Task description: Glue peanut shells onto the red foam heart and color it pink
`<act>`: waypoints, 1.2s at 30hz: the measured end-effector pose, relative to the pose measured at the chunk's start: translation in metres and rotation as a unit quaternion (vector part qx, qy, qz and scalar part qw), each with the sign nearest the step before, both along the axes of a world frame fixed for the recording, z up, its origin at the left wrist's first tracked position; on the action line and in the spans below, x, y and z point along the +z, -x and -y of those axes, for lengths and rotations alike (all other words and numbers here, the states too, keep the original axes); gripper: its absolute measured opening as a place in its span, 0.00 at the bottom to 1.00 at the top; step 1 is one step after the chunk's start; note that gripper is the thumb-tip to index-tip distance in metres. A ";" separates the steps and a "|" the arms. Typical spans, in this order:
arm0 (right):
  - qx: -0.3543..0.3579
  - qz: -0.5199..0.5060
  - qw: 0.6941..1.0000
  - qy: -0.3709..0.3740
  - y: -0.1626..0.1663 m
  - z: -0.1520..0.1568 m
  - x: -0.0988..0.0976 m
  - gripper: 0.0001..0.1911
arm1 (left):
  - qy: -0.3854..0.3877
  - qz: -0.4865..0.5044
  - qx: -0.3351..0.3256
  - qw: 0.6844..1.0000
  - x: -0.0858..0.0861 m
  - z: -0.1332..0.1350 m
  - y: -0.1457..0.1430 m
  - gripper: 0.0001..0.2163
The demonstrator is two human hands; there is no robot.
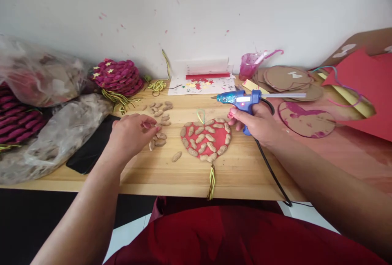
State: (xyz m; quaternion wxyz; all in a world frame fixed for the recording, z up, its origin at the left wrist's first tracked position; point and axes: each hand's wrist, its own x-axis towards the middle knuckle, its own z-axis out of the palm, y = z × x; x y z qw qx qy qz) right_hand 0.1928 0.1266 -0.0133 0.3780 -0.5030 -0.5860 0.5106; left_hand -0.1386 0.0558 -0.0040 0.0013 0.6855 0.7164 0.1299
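Head view: the left hand (130, 133) reaches over loose tan peanuts (161, 136); the right hand (263, 123) grips one blue plastic glue gun (241, 98).
Left thumb and fingertips nearly meet; whether they pinch a peanut cannot be told. Right fingers wrap the handle. One red rounded panel (219, 137), peanut-studded, lies right of the left fingertips, toward the front edge of the wooden bench (171, 179). One solitary tan peanut (176, 156), nearer the left hand, slants front-left to rear-right; about a dozen others lie loose.
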 end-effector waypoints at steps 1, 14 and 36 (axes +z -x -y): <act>-0.002 -0.013 1.000 -0.002 0.001 0.000 0.000 0.15 | 0.000 0.007 -0.004 1.000 0.000 0.000 0.001 0.07; -0.010 0.002 1.000 0.000 -0.001 0.000 -0.003 0.13 | -0.016 0.139 -0.154 0.978 0.035 0.006 -0.061 0.09; -0.002 0.019 0.999 -0.050 -0.001 -0.003 -0.008 0.09 | 0.059 0.060 -0.315 0.945 0.011 -0.026 -0.135 0.15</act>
